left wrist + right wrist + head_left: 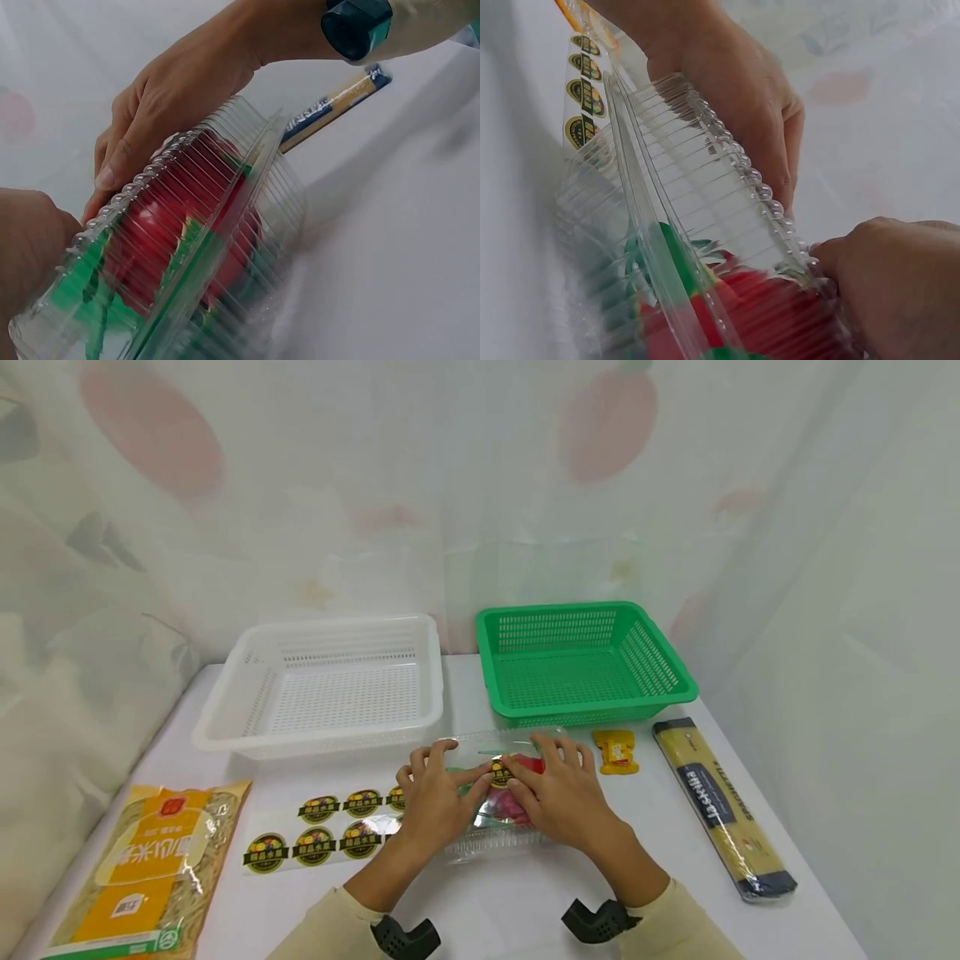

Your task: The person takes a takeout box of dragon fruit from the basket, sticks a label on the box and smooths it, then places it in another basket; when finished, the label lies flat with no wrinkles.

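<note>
A clear plastic clamshell box [491, 846] lies closed on the table in front of me, with red and green items [154, 240] visible through its ribbed wall. On its lid is a round black-and-gold sticker [501, 773]. My left hand [438, 800] rests on the lid's left part, thumb and index finger extended to the sticker. From the other side, my right hand [561, 793] touches the sticker with its fingertips, other fingers spread over the lid. In the right wrist view the left hand [731, 90] is above the lid's beaded edge. What the box contents are exactly cannot be told.
A sheet of round stickers [313, 846] lies left of the box, beside a bag of noodles [150, 868]. Behind stand a white basket [341, 745] and a green basket [592, 708]. To the right are a small yellow packet [617, 752] and a spaghetti pack [723, 814].
</note>
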A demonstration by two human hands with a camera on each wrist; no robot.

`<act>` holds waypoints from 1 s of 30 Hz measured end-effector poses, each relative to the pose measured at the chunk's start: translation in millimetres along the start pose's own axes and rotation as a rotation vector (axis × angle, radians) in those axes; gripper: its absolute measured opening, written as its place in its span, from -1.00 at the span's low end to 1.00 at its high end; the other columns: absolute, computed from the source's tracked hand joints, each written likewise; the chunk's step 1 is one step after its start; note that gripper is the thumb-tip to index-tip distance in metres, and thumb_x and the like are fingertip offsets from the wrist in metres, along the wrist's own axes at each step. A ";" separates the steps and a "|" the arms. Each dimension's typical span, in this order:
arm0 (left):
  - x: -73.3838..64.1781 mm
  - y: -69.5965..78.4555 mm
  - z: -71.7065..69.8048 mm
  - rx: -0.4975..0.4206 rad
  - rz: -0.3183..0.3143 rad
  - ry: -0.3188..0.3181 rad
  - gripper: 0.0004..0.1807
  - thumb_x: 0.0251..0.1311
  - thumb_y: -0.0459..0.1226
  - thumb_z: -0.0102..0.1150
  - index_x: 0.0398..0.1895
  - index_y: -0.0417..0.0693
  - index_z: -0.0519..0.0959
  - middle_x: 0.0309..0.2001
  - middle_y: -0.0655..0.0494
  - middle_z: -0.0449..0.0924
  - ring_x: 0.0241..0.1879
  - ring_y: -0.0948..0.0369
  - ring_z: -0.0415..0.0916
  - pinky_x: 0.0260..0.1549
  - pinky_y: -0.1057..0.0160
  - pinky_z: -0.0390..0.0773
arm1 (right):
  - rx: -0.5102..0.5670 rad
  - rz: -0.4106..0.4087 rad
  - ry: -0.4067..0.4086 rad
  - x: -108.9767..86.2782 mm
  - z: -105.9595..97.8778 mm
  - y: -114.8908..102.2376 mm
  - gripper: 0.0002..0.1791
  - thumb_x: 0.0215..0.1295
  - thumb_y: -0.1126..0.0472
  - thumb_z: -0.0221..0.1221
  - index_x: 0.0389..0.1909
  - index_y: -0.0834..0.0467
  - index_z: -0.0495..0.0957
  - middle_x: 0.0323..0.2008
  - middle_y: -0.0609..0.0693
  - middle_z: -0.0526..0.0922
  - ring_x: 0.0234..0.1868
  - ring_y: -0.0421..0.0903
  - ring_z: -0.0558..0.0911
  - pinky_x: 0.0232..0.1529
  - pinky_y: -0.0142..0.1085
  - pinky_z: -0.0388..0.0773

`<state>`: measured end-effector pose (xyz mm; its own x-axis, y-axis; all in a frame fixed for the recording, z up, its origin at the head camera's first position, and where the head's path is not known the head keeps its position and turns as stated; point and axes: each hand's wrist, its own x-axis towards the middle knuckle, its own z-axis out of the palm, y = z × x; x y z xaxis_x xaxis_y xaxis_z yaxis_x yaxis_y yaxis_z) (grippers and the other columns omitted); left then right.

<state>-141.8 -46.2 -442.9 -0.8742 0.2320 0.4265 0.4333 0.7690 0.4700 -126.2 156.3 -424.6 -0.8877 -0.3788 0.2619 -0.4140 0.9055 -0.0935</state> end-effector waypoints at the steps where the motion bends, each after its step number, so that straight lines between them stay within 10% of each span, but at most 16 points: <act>1: -0.4 -0.6 0.0 0.006 0.004 0.002 -0.77 0.24 0.02 0.22 -0.12 0.27 0.74 0.17 -0.17 0.36 0.06 -0.13 0.19 -0.14 -0.23 0.12 | -0.004 0.000 0.002 -0.6 -0.1 0.8 -0.53 0.41 -0.17 -0.03 0.28 -0.23 0.46 0.31 0.14 0.25 0.28 0.22 0.17 0.19 0.20 0.06; 9: -3.6 -5.9 -1.6 0.011 -0.010 0.004 -0.77 0.27 0.00 0.17 -0.10 0.28 0.72 0.15 -0.19 0.33 0.05 -0.15 0.16 -0.12 -0.22 0.11 | 0.066 0.029 0.071 -6.1 3.6 8.6 -0.57 0.42 -0.12 0.01 0.24 -0.17 0.52 0.39 0.20 0.17 0.30 0.24 0.16 0.22 0.24 -0.01; 30: -10.8 -13.5 0.5 -0.319 0.022 0.149 -0.71 0.08 -0.22 0.32 -0.10 -0.03 0.73 0.14 -0.13 0.32 0.06 -0.08 0.18 -0.03 -0.14 0.10 | 0.738 0.271 0.134 -27.9 16.0 30.6 -0.46 0.22 -0.01 0.29 0.24 -0.03 0.53 0.45 0.25 -0.06 0.36 0.38 0.05 0.00 0.37 0.30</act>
<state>-138.3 -58.8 -454.2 -0.8327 0.1392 0.5360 0.5189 0.5343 0.6673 -117.3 191.5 -450.1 -0.9641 -0.0946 0.2480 -0.2554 0.5844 -0.7702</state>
